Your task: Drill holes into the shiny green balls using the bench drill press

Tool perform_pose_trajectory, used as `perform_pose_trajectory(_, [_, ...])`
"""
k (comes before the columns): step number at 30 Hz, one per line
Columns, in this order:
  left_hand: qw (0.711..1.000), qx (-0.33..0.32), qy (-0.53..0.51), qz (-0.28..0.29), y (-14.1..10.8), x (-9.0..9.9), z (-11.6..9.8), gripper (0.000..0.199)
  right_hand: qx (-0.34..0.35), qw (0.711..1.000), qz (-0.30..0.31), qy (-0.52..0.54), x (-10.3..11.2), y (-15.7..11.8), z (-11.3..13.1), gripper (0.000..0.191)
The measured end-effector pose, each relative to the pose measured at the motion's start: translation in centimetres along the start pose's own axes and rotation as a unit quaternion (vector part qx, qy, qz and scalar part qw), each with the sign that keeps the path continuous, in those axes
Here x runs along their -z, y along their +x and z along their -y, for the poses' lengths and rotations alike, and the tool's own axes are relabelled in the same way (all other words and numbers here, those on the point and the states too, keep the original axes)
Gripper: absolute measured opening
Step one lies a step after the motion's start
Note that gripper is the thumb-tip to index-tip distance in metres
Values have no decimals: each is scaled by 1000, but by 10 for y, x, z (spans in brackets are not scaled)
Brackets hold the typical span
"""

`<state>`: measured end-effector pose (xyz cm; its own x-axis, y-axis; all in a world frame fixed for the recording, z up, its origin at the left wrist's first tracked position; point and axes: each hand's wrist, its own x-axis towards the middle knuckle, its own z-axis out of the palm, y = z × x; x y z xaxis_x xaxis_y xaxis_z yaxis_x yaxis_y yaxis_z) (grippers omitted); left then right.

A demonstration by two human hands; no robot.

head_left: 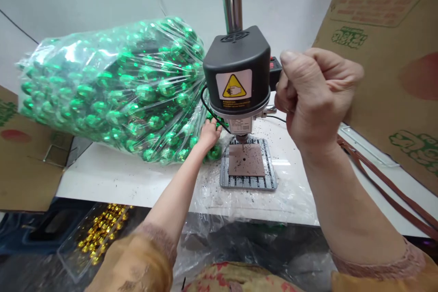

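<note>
My left hand (210,133) reaches to the mouth of a clear plastic bag (112,86) full of shiny green faceted balls (147,93). Its fingers are stretched out and apart, touching or just over the balls there. Beside it stands a small black bench drill press (236,70) with a yellow warning label. Below its chuck, a brown square board (245,164) with a dark hole lies on the slotted metal base (248,183). My right hand (315,91) is a closed fist at the press's right side, by a short metal lever (270,110); whatever is inside the fist is hidden.
Dark specks are scattered over the board and the white table (102,178). Cardboard boxes (386,54) flank the table. Brown straps (386,191) lie at the right. Down at the lower left, a clear tray holds gold balls (104,228). Clear plastic film hangs over the front edge.
</note>
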<state>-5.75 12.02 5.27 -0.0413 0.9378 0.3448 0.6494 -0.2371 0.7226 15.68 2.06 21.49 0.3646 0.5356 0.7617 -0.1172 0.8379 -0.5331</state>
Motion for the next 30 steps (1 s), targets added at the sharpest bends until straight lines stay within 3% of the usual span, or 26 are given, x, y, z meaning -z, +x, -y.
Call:
perform_pose_trajectory(4, [995, -79, -53, 11, -46, 41, -21, 27, 38, 995, 38, -83, 1, 1, -3, 53])
perform_pose_trajectory(6, [989, -52, -138, 17, -71, 51, -29, 35, 35, 995, 42, -85, 2, 1, -4, 54])
perform_pose_trajectory(10, [924, 92, -371, 22, -105, 39, -34, 45, 28, 998, 34, -47, 3, 2, -5, 55])
perform_pose_trajectory(12, [894, 133, -427, 28, -111, 27, -34, 47, 30, 997, 44, -56, 3, 2, -5, 56])
perform_pose_trajectory(14, [884, 147, -441, 42, -114, 16, -34, 51, 26, 998, 44, -46, 3, 2, -5, 57])
perform_pose_trajectory(23, [940, 59, -330, 65, -126, -19, -22, 57, 11, 1000, 15, 15, 0, 2, -3, 58])
perform_pose_trajectory(30, [958, 16, -279, 64, -124, -34, -15, 53, 29, 999, 20, 28, 1, 4, -6, 55])
